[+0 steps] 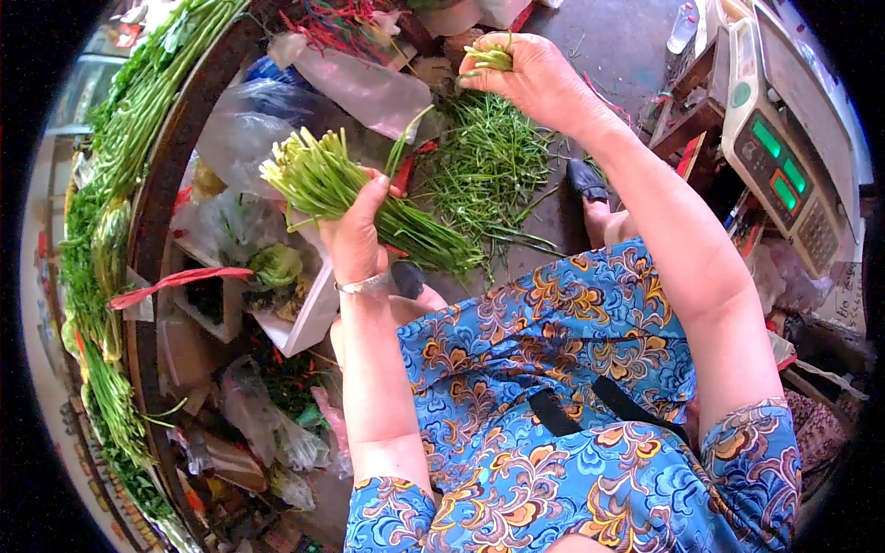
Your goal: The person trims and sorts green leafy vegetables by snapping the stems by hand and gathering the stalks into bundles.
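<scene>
My left hand (358, 230), with a bracelet at the wrist, is closed around a thick bunch of thin green vegetable stems (318, 180). The pale cut ends point up and left, and the rest trails down to the right. Farther up and to the right, my right hand (535, 78) pinches a few short pale-green stem pieces (490, 57) between thumb and fingers. Below it, a loose heap of green stems and trimmings (489, 161) lies on the floor between my feet.
Plastic bags (364, 88) and boxes (309, 309) crowd the left side beneath a curved ledge (152, 212) bearing leafy vegetables (138, 120). At right stands a scale (779, 166) with lit green digits. A plastic bottle (683, 28) lies at the top right.
</scene>
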